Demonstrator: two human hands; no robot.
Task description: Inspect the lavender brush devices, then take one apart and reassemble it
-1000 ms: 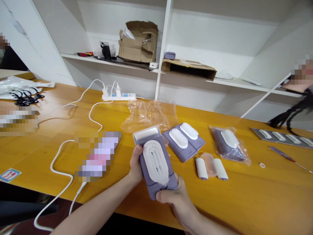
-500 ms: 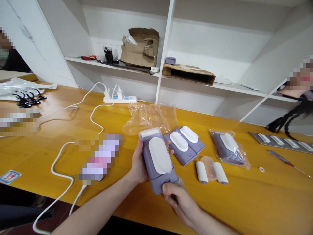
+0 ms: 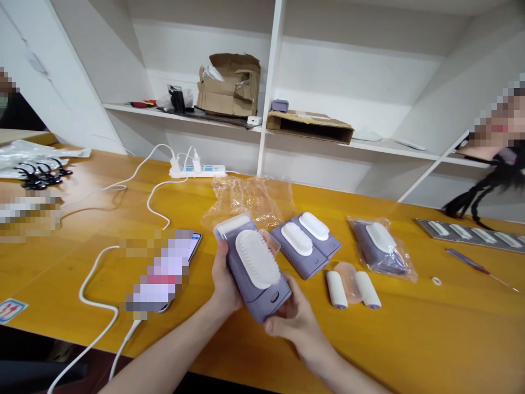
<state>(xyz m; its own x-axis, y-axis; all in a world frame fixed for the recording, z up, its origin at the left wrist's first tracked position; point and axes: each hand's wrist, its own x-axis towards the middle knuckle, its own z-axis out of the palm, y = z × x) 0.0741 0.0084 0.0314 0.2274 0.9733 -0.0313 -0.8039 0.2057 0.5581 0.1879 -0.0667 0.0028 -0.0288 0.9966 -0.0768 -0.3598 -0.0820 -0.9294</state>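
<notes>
A purple boxy device (image 3: 241, 298) with a white oval bristled pad on its upper face is held tilted above the table, between my two hands. My left hand (image 3: 225, 279) wraps its left side, the thumb along the edge and the other fingers mostly hidden beneath. At the lower right corner my right hand (image 3: 301, 323) grips the near end, its thumb under the edge. A pale roller-like strip shows at the device's far end, and a clear piece pokes out behind its right side. Just beyond lie two similar purple devices (image 3: 305, 265), side by side with white pads up.
Right of my hands are two white rollers (image 3: 337, 290) with a clear piece between them, a bagged purple device (image 3: 379, 246), a screwdriver (image 3: 467, 260) and a small ring (image 3: 436, 281). A cabled phone (image 3: 164, 273) lies left. Behind are crumpled plastic (image 3: 246, 200) and a power strip (image 3: 209, 171).
The device has shifted slightly left in the view and turned so its near end face shows more. My right hand has moved from the near edge to wrap around the lower right corner.
</notes>
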